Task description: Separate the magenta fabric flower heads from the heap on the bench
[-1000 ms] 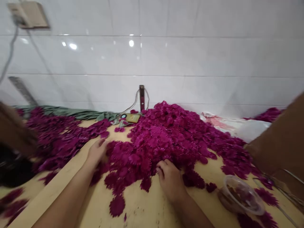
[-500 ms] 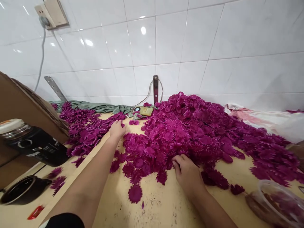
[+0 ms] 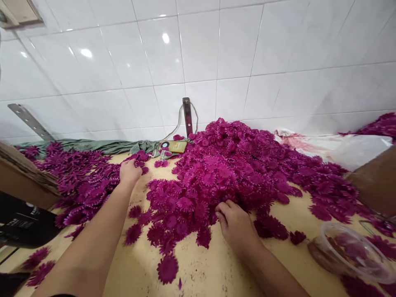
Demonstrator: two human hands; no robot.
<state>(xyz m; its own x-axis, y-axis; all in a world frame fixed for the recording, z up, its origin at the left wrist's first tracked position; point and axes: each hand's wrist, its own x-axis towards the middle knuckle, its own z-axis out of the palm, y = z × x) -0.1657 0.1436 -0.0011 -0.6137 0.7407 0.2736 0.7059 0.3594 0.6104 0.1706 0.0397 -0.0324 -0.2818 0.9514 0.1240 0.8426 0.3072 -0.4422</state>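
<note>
A large heap of purple toothed-edged flower pieces (image 3: 216,165) lies in the middle and right of the table. A second pile of purple flower pieces (image 3: 83,177) spreads at the left. My left hand (image 3: 130,172) reaches to the far right edge of that left pile, its fingers curled closed against purple flower pieces. My right hand (image 3: 235,222) rests at the near edge of the big heap. Thumb and fingers are drawn together there, and what lies between them is hidden.
A clear plastic tub (image 3: 352,251) with purple pieces stands at the near right. A yellow device (image 3: 177,146) and green cloth (image 3: 93,145) lie by the tiled wall (image 3: 198,45). At the left are a black bottle (image 3: 31,222) and cardboard (image 3: 27,173). White plastic (image 3: 359,148) lies far right.
The view has turned to the right, so the table's things sit further left. My left hand stays by the end of the left pile; my right hand keeps its place at the heap's edge.
</note>
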